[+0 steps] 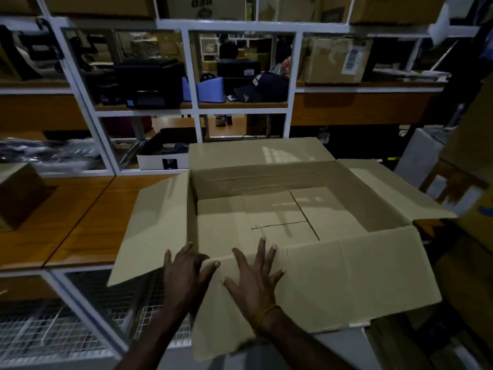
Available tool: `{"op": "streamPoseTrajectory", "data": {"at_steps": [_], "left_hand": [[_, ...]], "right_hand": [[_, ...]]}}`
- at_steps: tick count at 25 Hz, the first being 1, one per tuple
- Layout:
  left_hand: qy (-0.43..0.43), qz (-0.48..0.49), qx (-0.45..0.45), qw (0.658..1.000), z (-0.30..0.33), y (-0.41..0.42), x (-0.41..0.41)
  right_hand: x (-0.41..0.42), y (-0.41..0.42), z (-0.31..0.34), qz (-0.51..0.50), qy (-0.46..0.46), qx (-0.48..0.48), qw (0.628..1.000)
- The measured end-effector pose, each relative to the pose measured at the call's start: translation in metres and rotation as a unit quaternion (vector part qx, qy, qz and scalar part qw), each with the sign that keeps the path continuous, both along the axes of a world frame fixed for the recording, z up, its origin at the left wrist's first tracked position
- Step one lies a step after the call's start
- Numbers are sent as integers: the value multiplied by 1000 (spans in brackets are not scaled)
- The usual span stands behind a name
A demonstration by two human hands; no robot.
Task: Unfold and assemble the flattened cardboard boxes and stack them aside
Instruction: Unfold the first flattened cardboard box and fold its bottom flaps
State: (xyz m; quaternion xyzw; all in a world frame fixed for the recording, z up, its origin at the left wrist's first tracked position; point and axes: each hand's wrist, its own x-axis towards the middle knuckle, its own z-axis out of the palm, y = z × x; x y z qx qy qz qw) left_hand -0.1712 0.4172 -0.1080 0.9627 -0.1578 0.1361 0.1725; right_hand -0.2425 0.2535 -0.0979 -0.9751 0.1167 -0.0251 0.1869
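Observation:
A large brown cardboard box (333, 177) stands upright and opened in front of me, its four top flaps spread outward and its bottom flaps folded flat inside. My left hand (186, 276) rests with fingers spread at the near-left corner, where the left flap meets the near flap. My right hand (256, 279), a yellow band on its wrist, lies flat with fingers apart on the near flap (346, 284). Neither hand grips anything.
A wooden tabletop (69, 222) lies left of the box, with a small brown box (18, 196) on it. White metal shelving (192, 108) behind holds a printer, a dark cap and cartons. More cardboard boxes (469, 263) crowd the right side. Wire mesh baskets (53, 329) sit lower left.

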Motion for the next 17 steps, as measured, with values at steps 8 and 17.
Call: {"op": "streamPoseTrajectory", "data": {"at_steps": [8,17], "left_hand": [[-23,28,12,999,7,-30,-71],[112,-223,24,968,25,-22,-109]], "right_hand": [[-53,-10,10,5,-6,64,998],[-98,-75,7,61,-86,133,986]]}}
